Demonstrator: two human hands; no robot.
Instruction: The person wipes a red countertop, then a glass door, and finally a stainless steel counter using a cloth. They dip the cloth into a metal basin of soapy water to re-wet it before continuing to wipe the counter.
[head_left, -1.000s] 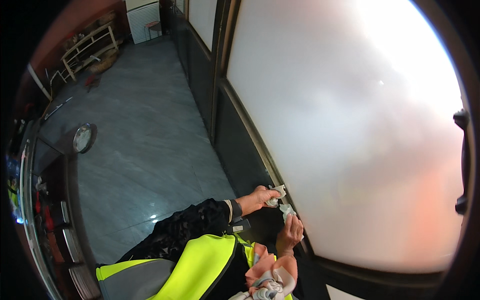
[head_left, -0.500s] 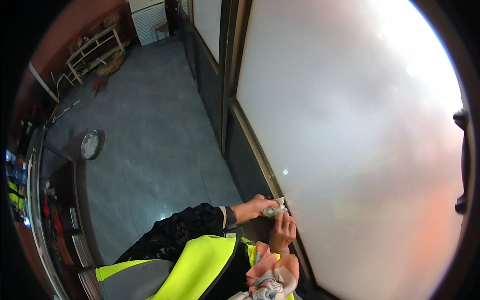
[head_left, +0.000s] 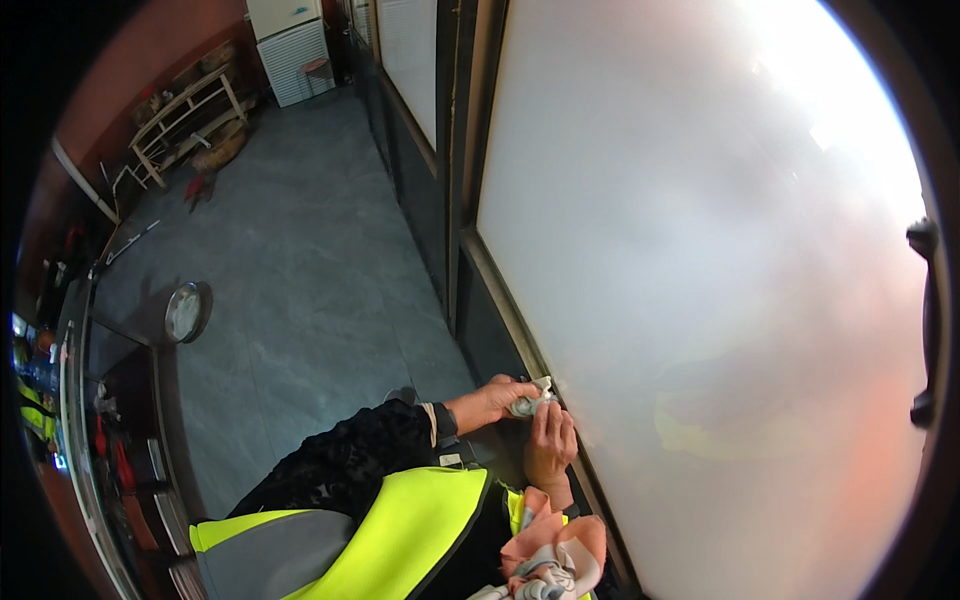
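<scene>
My left hand (head_left: 492, 402) is closed around a small crumpled whitish-green piece (head_left: 527, 404), which looks like cloth or thin sheeting. From the near side, my right hand (head_left: 551, 442) brings its bent fingers together at the right end of the same piece; its fingertips seem to pinch it. Both hands are at the metal frame ledge (head_left: 513, 318) along the lower edge of a large frosted panel (head_left: 690, 250). Some of the piece is hidden by my fingers, so its exact kind cannot be told.
Grey floor (head_left: 300, 250) stretches away on the left. A round metal basin (head_left: 184, 312) lies there, and a pale wooden rack (head_left: 190, 115) stands by the far wall. Shelving with a glass edge (head_left: 70, 400) runs along the left. A dark handle (head_left: 928, 325) shows at the far right.
Both hands have shifted slightly left and up in the picture, along with the crumpled piece. The view has tilted a little, so the floor objects appear lower.
</scene>
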